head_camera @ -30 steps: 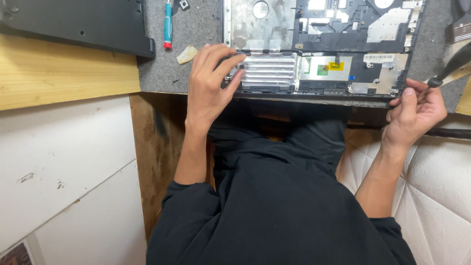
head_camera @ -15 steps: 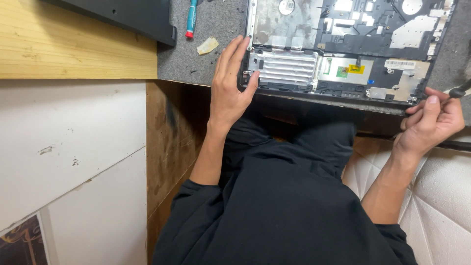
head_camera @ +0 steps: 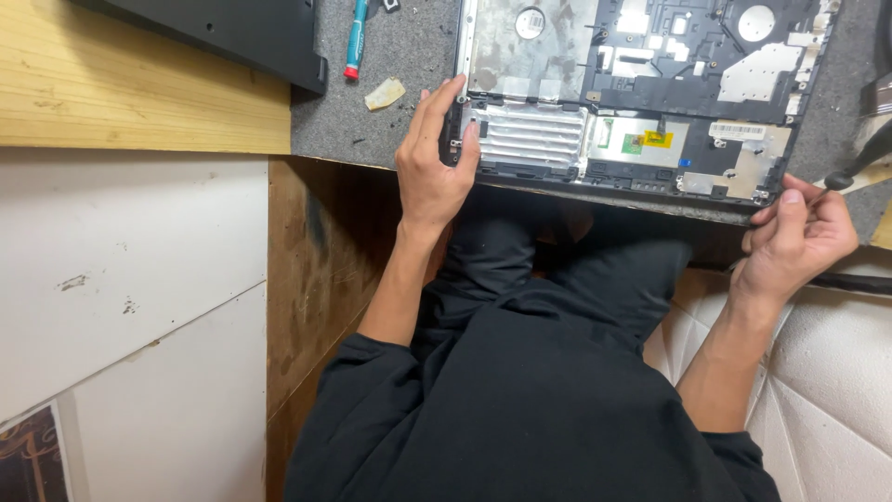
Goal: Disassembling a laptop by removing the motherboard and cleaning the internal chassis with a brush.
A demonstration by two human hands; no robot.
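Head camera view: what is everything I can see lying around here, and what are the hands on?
opened laptop chassis: one, black and silver, on the grey mat, near edge at the bench front
grey mat: one, covers the bench top
screwdriver: one, teal with red tip, on the mat left of the chassis
pale scrap: one, cream, beside the screwdriver
black panel: one, top left, on the wooden board
wooden board: one, light, left
left hand: grips the chassis's left near corner
right hand: at the right near corner, holds a dark-handled tool
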